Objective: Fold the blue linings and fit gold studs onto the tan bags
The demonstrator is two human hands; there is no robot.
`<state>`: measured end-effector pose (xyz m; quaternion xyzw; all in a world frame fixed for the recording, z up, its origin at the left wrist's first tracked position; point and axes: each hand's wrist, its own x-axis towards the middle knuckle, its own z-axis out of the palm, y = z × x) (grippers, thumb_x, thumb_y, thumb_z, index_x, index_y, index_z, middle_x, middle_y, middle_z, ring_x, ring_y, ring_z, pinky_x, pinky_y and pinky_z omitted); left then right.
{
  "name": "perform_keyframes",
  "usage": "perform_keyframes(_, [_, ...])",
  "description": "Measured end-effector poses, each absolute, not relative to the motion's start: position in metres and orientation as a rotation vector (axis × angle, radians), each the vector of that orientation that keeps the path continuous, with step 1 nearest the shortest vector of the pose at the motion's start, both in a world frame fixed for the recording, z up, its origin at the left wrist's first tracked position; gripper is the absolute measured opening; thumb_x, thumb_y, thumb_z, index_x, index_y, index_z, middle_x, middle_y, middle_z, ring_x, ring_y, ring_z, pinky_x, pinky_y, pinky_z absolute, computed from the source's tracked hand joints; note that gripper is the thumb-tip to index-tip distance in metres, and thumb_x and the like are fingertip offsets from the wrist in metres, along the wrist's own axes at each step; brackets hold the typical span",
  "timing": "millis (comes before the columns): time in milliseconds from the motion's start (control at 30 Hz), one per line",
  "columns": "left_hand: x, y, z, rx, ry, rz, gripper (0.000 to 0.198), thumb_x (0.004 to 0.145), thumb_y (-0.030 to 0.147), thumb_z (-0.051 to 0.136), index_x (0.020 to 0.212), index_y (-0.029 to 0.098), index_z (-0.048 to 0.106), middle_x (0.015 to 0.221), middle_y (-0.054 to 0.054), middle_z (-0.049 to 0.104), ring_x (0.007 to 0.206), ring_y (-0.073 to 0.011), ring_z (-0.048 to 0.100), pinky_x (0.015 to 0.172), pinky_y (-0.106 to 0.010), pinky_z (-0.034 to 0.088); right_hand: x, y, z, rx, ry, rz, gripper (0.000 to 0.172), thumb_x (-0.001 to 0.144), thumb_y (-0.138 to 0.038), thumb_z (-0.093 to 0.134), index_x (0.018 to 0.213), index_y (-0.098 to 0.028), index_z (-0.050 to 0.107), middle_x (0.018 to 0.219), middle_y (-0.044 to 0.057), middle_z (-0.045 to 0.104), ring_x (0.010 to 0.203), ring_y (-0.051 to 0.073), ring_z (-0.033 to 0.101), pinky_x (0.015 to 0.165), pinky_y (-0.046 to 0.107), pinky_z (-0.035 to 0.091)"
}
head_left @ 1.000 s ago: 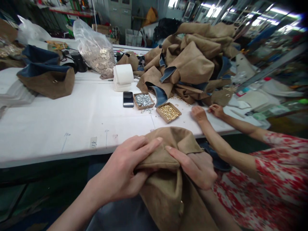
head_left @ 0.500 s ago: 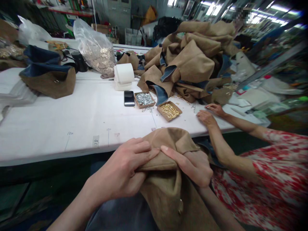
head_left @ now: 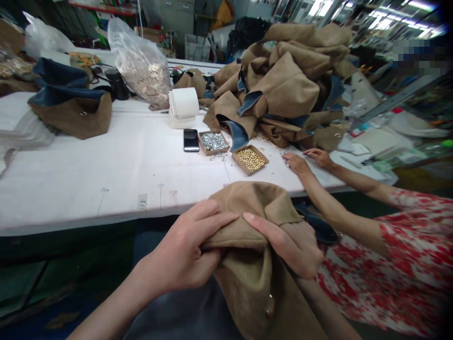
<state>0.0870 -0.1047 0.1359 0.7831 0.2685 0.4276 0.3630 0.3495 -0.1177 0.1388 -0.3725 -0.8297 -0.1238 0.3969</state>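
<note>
Bunching a tan suede garment (head_left: 262, 264) in the lap at the table's (head_left: 106, 165) near edge, both hands pinch one fold: the left hand (head_left: 184, 255) closed on it from nine o'clock, the right hand (head_left: 290, 245) from three o'clock. This looks like feeling for a fastener spot; the next move calls for a firm, steady pinch. At one o'clock sit a box of gold rivets (head_left: 249, 159) and a co-worker's hands (head_left: 297, 163).

Faint handwritten pen marks are seen near the front edge of the white table (head_left: 71, 174); they look like numbers, one perhaps "150", but none can be read with certainty
</note>
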Motion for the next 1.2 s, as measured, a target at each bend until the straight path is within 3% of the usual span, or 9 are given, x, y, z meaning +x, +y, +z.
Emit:
perform_keyframes(67, [0.089, -0.106, 0.134, 1.997, 0.709, 1.104, 0.067, 0.095, 0.004, 0.061, 0.16, 0.021, 0.065, 0.124, -0.012, 0.07, 0.11, -0.0235, 0.067, 0.088, -0.037, 0.058, 0.348, -0.116, 0.145, -0.866, -2.137, -0.371, 0.024, 0.116, -0.021, 0.07, 0.137, -0.017, 0.081, 0.088, -0.001, 0.082, 0.069, 0.013, 0.072, 0.067, 0.03, 0.056])
perform_keyframes(233, [0.085, -0.1, 0.132, 2.253, 0.654, 1.254, 0.065, 0.092, 0.0, 0.055, 0.154, 0.016, 0.068, 0.097, -0.008, 0.068, 0.085, -0.0215, 0.055, 0.071, -0.036, 0.046, 0.346, -0.117, 0.149, -0.837, -2.132, -0.381, 0.025, 0.115, -0.018, 0.07, 0.136, -0.013, 0.081, 0.088, 0.001, 0.081, 0.067, 0.015, 0.071, 0.063, 0.034, 0.056])
perform_keyframes(400, [0.077, -0.093, 0.134, 2.508, 0.66, 1.142, 0.047, 0.095, 0.008, 0.055, 0.139, 0.014, 0.069, 0.092, -0.008, 0.068, 0.082, -0.0236, 0.051, 0.068, -0.041, 0.043, 0.349, -0.111, 0.145, -0.835, -2.232, -0.335, 0.043, 0.11, -0.018, 0.074, 0.153, -0.017, 0.074, 0.083, -0.001, 0.079, 0.064, 0.015, 0.07, 0.063, 0.031, 0.057])
perform_keyframes(533, [0.076, -0.092, 0.134, 2.531, 0.649, 1.085, 0.041, 0.093, 0.01, 0.057, 0.131, 0.015, 0.07, 0.093, -0.007, 0.069, 0.083, -0.0241, 0.054, 0.069, -0.042, 0.043, 0.349, -0.113, 0.148, -0.824, -2.282, -0.293, 0.032, 0.112, -0.011, 0.07, 0.143, -0.015, 0.077, 0.086, -0.001, 0.081, 0.066, 0.013, 0.073, 0.062, 0.031, 0.054])
perform_keyframes(700, [0.08, -0.094, 0.134, 2.503, 0.631, 1.171, 0.042, 0.096, 0.01, 0.054, 0.134, 0.015, 0.07, 0.09, -0.006, 0.068, 0.08, -0.0226, 0.053, 0.068, -0.041, 0.044, 0.346, -0.121, 0.154, -0.823, -2.235, -0.305, 0.024, 0.11, -0.005, 0.073, 0.133, -0.009, 0.081, 0.088, 0.001, 0.082, 0.068, 0.012, 0.075, 0.066, 0.033, 0.055])
perform_keyframes(1033, [0.081, -0.102, 0.13, 2.25, 0.686, 1.19, 0.064, 0.101, 0.007, 0.057, 0.164, 0.017, 0.059, 0.113, -0.012, 0.072, 0.096, -0.0221, 0.065, 0.076, -0.036, 0.055, 0.35, -0.119, 0.152, -0.82, -2.206, -0.358, 0.03, 0.11, -0.011, 0.073, 0.139, -0.011, 0.08, 0.097, 0.002, 0.085, 0.07, 0.015, 0.077, 0.067, 0.034, 0.06])
perform_keyframes(1200, [0.08, -0.097, 0.133, 2.337, 0.619, 1.276, 0.062, 0.101, 0.009, 0.057, 0.161, 0.018, 0.063, 0.092, -0.006, 0.067, 0.081, -0.0208, 0.056, 0.068, -0.036, 0.045, 0.346, -0.119, 0.151, -0.805, -2.183, -0.376, 0.04, 0.108, -0.015, 0.075, 0.148, -0.014, 0.078, 0.098, 0.003, 0.086, 0.07, 0.017, 0.077, 0.068, 0.033, 0.063])
